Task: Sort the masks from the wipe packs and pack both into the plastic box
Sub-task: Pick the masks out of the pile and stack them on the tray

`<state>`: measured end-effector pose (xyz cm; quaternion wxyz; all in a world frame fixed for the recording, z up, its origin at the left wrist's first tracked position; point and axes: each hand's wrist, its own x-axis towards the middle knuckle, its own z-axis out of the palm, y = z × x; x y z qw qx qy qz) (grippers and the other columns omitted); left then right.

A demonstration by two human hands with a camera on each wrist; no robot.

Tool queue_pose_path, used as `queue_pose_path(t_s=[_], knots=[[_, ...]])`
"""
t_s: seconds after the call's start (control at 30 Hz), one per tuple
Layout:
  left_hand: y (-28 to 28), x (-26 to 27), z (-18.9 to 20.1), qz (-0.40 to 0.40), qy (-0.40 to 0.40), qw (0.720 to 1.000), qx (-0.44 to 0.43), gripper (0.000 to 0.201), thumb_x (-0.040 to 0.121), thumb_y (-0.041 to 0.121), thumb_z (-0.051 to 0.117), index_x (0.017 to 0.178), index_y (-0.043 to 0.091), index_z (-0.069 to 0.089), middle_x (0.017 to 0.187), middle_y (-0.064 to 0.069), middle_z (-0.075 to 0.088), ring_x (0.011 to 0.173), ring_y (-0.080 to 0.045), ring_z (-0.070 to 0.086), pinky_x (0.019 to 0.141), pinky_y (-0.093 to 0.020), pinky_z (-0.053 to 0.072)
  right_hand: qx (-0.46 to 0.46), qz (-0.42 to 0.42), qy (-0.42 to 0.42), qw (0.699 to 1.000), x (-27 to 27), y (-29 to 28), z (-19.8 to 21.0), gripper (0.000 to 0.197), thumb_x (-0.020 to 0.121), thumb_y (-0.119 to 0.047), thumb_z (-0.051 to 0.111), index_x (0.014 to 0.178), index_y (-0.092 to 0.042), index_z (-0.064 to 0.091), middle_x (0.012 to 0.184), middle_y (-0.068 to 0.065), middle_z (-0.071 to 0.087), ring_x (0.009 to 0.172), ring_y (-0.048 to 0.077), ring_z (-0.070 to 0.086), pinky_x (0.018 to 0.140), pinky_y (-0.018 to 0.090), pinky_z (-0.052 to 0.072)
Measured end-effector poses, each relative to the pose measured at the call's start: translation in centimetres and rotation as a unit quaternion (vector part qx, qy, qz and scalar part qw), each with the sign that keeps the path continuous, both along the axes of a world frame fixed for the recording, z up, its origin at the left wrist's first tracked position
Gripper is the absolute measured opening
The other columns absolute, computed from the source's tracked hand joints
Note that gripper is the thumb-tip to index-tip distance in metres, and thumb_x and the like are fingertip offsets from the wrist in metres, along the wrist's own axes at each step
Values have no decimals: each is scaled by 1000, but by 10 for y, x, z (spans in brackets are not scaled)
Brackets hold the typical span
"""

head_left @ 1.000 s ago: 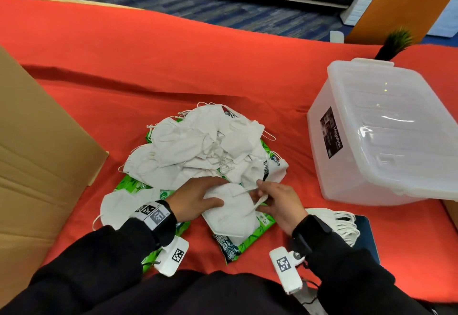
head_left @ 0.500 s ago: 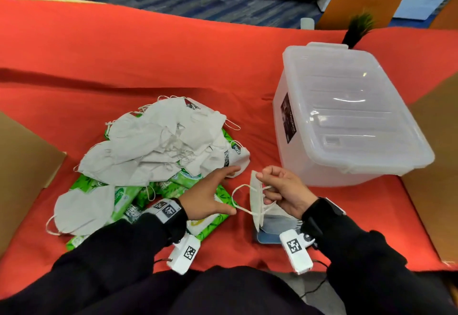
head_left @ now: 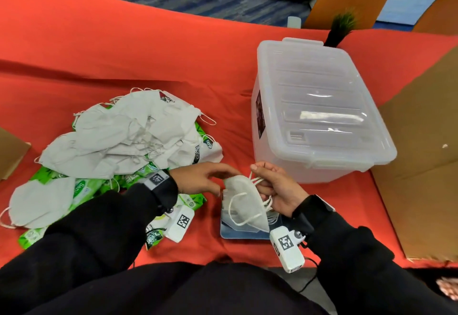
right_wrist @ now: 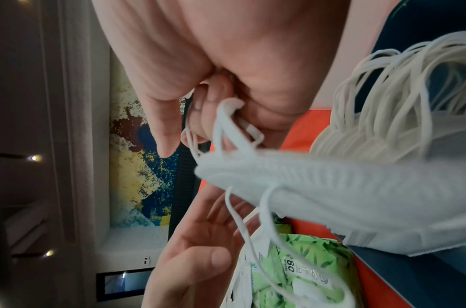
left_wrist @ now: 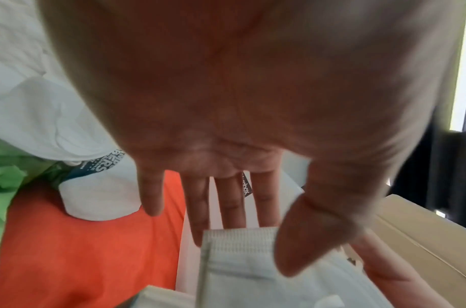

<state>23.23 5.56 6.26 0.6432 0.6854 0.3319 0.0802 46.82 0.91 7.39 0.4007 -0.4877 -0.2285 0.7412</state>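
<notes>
Mask (head_left: 245, 200) looks light and floppy, so its ear loops seem the easy handle; right hand (head_left: 277, 190) pinches them, left hand (head_left: 200, 178) hovers spread, holding nothing.

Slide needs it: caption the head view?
Right hand holds a white mask beside the closed plastic box.

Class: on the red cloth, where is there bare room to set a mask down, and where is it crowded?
Free: the strip between the mask pile and the plastic box, and beyond both. Crowded: over the wipe packs at left.
</notes>
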Motion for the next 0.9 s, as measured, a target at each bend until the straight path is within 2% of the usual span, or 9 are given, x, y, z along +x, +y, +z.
queue_pose_path(t_s=[0.1, 0.17, 0.27, 0.37, 0.53, 0.6, 0.7, 0.8, 0.9], knots=[[-5, 6, -1, 46, -4, 999, 11, 31, 89, 4, 74, 119, 12, 69, 109, -5, 74, 101, -16, 69, 88, -28, 53, -12, -3, 30, 999, 12, 0, -3, 18, 88, -15, 72, 78, -17, 57, 49, -8, 26, 35, 3, 18, 32, 17, 19], [-10, 12, -1, 34, 41, 997, 50, 20, 93, 17, 73, 113, 14, 71, 99, 2, 75, 90, -10, 69, 81, -25, 53, -10, 3, 1, 1000, 20, 0, -6, 22, 85, -21, 77, 78, -17, 57, 51, -6, 28, 37, 5, 20, 34, 19, 23], [-18, 17, 9, 21, 140, 978, 154, 14, 96, 21, 64, 107, 16, 71, 93, 10, 69, 80, 4, 59, 70, -16, 41, 36, 53, -144, 987, 31, -4, -14, 41, 72, -44, 88, 83, -18, 59, 61, -4, 37, 47, 9, 29, 41, 24, 30], [-23, 27, 26, 5, 203, 950, 238, 21, 94, 25, 54, 97, 9, 66, 91, -1, 69, 85, -14, 58, 71, -28, 40, 74, 176, -267, 944, 36, -12, -13, 57, 63, -61, 84, 93, -16, 65, 62, -9, 53, 52, 7, 44, 51, 25, 36], [-27, 53, 45, -17, 239, 923, 300, 21, 97, 20, 48, 86, 8, 61, 77, -6, 63, 80, -23, 60, 71, -38, 42, 90, 354, -283, 887, 33, -20, -15, 30, 80, -34, 83, 105, -18, 74, 101, -5, 79, 95, 9, 73, 82, 27, 55], [-28, 56, 48, -37, 240, 924, 294, 24, 99, 32, 55, 90, 11, 65, 82, -4, 67, 83, -21, 62, 75, -37, 45, 101, 359, -348, 860, 32, -21, -23, 15, 79, -28, 74, 86, -15, 72, 82, 0, 76, 76, 11, 70, 72, 36, 55], [-33, 54, 47, -86, 261, 918, 288, 30, 89, 49, 70, 102, 22, 67, 80, 4, 66, 75, -12, 58, 71, -32, 43, 50, 266, -343, 899, 36, -21, -33, 29, 89, -5, 54, 60, -12, 58, 53, 4, 55, 44, 12, 48, 52, 28, 39], [-38, 48, 37, -144, 321, 853, 385, 25, 93, 40, 61, 103, 18, 63, 91, -9, 68, 89, -27, 62, 66, -34, 38, 37, 154, -289, 944, 49, -22, -31, 33, 85, -1, 53, 56, -14, 64, 64, 7, 63, 60, 16, 57, 58, 27, 47], [-44, 40, 23, -158, 349, 818, 430, 20, 99, 30, 47, 101, 13, 57, 93, -16, 68, 86, -37, 63, 62, -37, 34, 27, 70, -103, 992, 65, -18, -25, 18, 79, -12, 55, 61, -9, 58, 74, 16, 65, 78, 26, 67, 74, 35, 54]])
